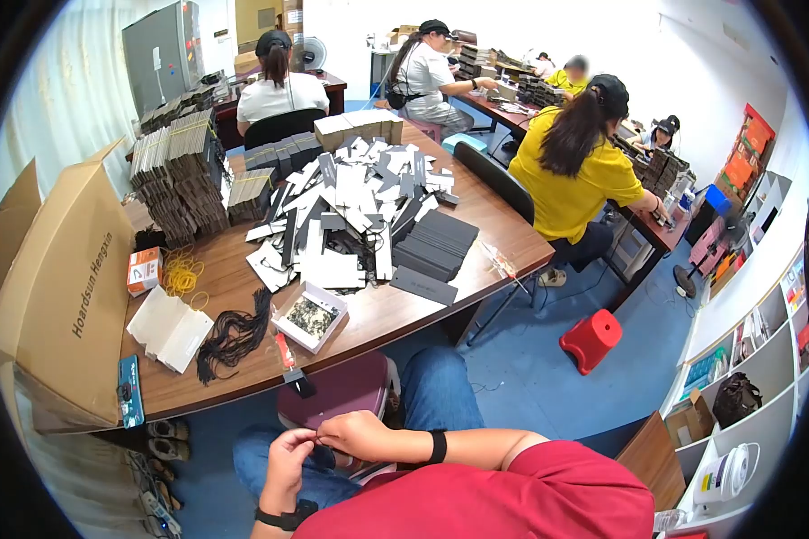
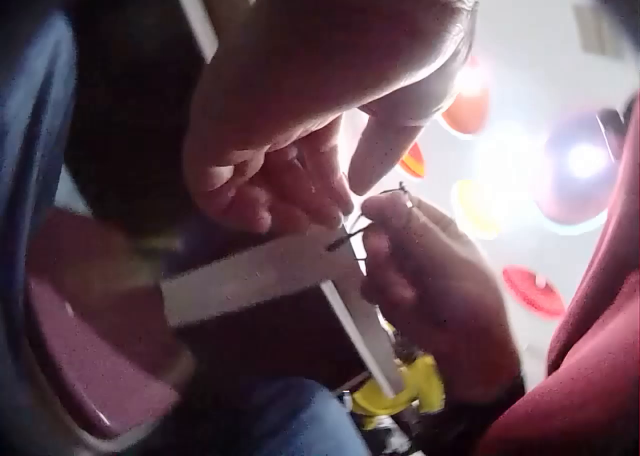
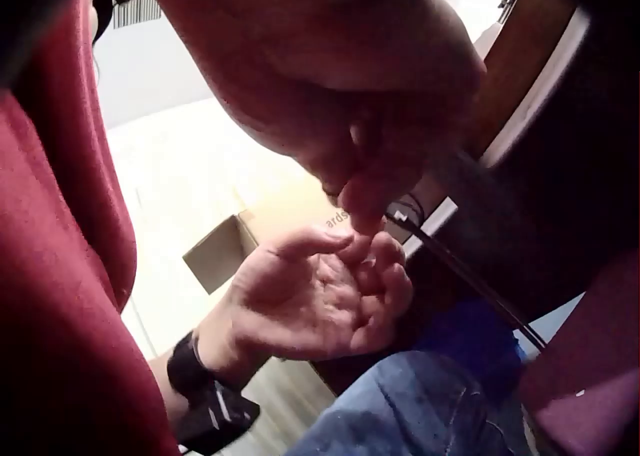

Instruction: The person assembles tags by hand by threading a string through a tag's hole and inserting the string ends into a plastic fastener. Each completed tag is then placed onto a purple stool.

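In the head view both hands meet low in front of the red shirt, over the lap. My left hand touches fingertips with my right hand. A thin black cord shows at their fingertips in the left wrist view, with a small loop above it. The right hand pinches the cord between thumb and finger. Close by, the left hand has its fingers curled in toward the cord. From the right wrist, the left hand appears palm up, its thumb and forefinger together under the right fingertips.
On the wooden table lie a bundle of black cords, a white box of small dark pieces, and a heap of black and white tags. A maroon stool stands ahead. A carton is at the left.
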`<state>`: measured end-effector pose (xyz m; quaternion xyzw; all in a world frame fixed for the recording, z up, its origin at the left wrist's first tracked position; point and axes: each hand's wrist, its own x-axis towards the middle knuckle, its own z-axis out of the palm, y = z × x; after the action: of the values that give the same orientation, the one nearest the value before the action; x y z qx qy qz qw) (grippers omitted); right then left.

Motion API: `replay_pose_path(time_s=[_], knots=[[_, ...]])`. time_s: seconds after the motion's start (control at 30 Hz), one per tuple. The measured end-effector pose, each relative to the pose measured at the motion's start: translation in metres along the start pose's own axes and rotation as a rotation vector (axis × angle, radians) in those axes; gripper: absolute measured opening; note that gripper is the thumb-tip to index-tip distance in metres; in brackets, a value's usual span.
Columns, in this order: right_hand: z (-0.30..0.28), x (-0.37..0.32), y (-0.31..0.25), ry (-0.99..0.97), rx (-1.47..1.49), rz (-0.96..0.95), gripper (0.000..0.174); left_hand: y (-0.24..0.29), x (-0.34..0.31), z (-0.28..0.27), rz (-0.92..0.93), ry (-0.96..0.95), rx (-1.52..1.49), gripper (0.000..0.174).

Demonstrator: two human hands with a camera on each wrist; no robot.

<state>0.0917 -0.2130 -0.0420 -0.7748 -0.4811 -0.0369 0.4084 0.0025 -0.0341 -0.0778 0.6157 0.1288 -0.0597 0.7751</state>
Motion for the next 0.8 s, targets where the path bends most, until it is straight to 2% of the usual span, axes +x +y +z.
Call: replay_pose_path(time_s=[0.03,0.1,0.13,0.17,0.23,0.27,0.37,0.4,0.5,0.53,0.57,0.7,0.73,0.77,0.8], knots=[[-0.004,0.002,-0.003,-0.143,0.222,0.152,0.011,0.011,-0.002,0.013,0.186,0.006,0.049,0.039],[-0.019,0.01,-0.014,-0.427,0.668,0.462,0.012,0.045,-0.013,0.037,0.527,0.02,0.659,0.039],[-0.026,0.014,-0.018,-0.488,0.801,0.536,0.012,0.027,-0.009,0.027,0.382,-0.11,0.485,0.035],[-0.026,0.013,-0.018,-0.473,0.846,0.548,0.011,0.009,-0.005,0.017,0.221,-0.206,0.318,0.032],[-0.026,0.014,-0.015,-0.437,0.934,0.569,0.01,0.005,-0.003,0.016,0.018,-0.341,0.039,0.028],[-0.025,0.013,-0.011,-0.413,0.959,0.586,0.011,0.005,-0.003,0.017,0.049,-0.291,0.117,0.021],[-0.032,0.011,-0.005,-0.18,0.176,0.194,0.012,0.027,-0.008,0.033,-0.073,-0.31,-0.059,0.024],[-0.036,0.013,-0.007,-0.12,-0.063,0.024,0.014,0.025,-0.007,0.033,-0.033,-0.339,-0.076,0.023],[-0.052,0.019,-0.013,-0.032,-0.169,-0.009,0.012,0.027,-0.005,0.036,-0.197,-0.412,0.217,0.024],[-0.056,0.022,-0.004,0.029,-0.172,-0.074,0.014,0.041,-0.008,0.048,-0.206,-0.462,0.214,0.023],[-0.052,0.023,0.009,0.09,-0.249,-0.071,0.015,0.041,-0.009,0.053,-0.192,-0.442,0.213,0.023],[-0.068,0.029,0.009,0.052,-0.353,0.121,0.023,0.033,-0.003,0.053,-0.089,-0.422,0.114,0.024],[-0.071,0.029,0.007,0.115,-0.234,0.183,0.023,0.031,0.0,0.053,-0.026,-0.414,0.044,0.025],[-0.065,0.03,0.017,0.083,0.299,0.389,0.022,0.027,0.005,0.052,-0.015,-0.373,0.01,0.027],[-0.074,0.035,0.015,0.057,0.779,0.505,0.024,0.028,0.008,0.053,0.041,-0.294,0.014,0.026]])
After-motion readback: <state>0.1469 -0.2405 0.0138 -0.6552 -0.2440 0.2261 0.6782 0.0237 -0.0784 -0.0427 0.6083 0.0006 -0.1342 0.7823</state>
